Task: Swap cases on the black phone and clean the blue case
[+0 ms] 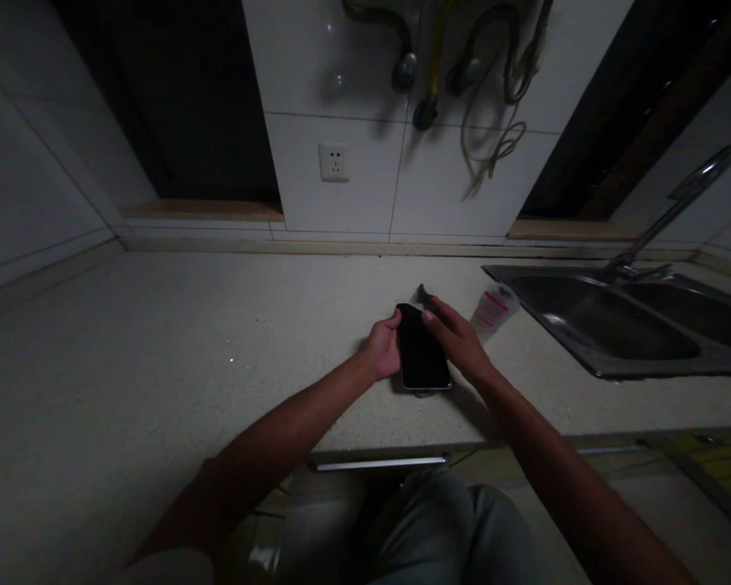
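Observation:
A black smartphone (422, 353) lies screen up on the pale speckled countertop (188, 349), just back from its front edge. My left hand (383, 345) is curled around the phone's left side and grips it. My right hand (456, 335) rests on the phone's upper right corner, with thumb and fingers pinched on a small dark flap (421, 293) that sticks up past the phone's top edge. What the flap is, I cannot make out in the dim light.
A small clear bottle with a red label (495, 309) lies on its side right of my hands. Beyond it is a steel double sink (615, 325) with a tap (670, 213). A wall socket (334, 162) and hanging hoses (463, 73) are on the tiled wall.

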`<state>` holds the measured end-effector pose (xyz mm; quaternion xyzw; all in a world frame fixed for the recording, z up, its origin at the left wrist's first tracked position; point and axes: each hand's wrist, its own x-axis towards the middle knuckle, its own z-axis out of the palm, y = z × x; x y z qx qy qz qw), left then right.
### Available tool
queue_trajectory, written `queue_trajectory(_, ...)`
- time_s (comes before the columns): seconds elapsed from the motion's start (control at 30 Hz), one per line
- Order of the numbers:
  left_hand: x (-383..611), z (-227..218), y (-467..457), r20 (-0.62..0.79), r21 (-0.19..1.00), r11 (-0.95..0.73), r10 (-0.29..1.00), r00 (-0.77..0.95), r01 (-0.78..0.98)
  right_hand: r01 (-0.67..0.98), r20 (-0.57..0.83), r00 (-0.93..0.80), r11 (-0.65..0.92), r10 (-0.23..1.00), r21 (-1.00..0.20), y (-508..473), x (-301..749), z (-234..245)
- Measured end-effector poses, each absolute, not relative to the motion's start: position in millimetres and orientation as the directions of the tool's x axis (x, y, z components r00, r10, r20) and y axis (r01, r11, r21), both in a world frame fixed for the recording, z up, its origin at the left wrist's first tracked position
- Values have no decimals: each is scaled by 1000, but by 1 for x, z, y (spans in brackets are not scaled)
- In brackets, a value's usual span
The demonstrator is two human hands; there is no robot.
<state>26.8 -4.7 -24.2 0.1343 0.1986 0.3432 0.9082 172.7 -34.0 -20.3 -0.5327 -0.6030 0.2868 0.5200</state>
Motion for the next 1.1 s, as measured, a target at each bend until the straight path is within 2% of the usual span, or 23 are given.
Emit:
queue_trajectory(0.13,28,-23,-4,-247,370,728,676,694,-577,516,353,42,282,935,-809,-10,168,-13)
queue_trajectory(0.27,27,-15,-5,-207,350,710,695,689,-611,720,428,-152,396,891,-570,-4,159,-7)
queue_trajectory(0.37,26,-11,-6,-210,314,727,680,703,-610,780,436,-247,444,866,-441,-5,153,-7)
queue_trajectory(0.47,24,-11,-4,-233,305,696,716,658,-650,775,427,-338,505,839,-380,-11,149,-8)
queue_trajectory(0.63,19,-13,4,-272,297,655,756,596,-695,684,404,-500,635,766,-358,-28,147,-11)
queue_trajectory(0.8,15,-12,7,-227,327,650,759,610,-686,583,459,-545,710,702,-395,-48,159,-15)
queue_trajectory(0.93,14,-14,8,-178,374,642,758,628,-669,578,533,-478,707,699,-408,-55,174,-21)
queue_trajectory(1.1,14,-16,10,-177,405,650,746,642,-643,597,629,-289,649,722,-471,-53,185,-22)
